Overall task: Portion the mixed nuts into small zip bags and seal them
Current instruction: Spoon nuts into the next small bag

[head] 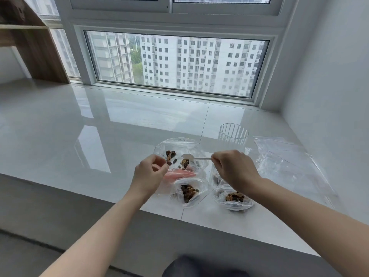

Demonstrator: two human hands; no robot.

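- Left hand (148, 172): fingers curled, thumb and forefinger pinching the near edge of the big bag (177, 148), apparently holding its mouth up and open.
- Right hand (233, 168): closed round the handle of a clear spoon (196, 157); bowl pointing left, inside the big bag, apparently empty.
- Spoon axis: roughly level, running right to left, from the right fist towards the nuts (184, 161).
- Nuts: a few scattered clumps low in the big bag, just beside the spoon bowl and between the two hands; left fingertips nearest the leftmost pieces.
- Key relation: nuts just below and left of the spoon bowl; likely next scoop a short dip down and left, with the left pinch steadying the film.
- Filled bag (188, 193): near the ledge edge, just in front of the big bag; seal state not discernible.
- Second bag (234, 198): beneath the right wrist, holding nuts; seal state likewise not discernible.
- Pink patch (179, 173): under the clear film, nature unclear.
- Ribbed glass (233, 133): upright behind the right hand, empty.
- Spare bags (287, 156): flat, well right of the work.
- Ledge (99, 126): glossy pale tile, reflective, likely slippery for thin film.
- Room: window (175, 62) onto tower blocks; wooden shelf (30, 37) far left.
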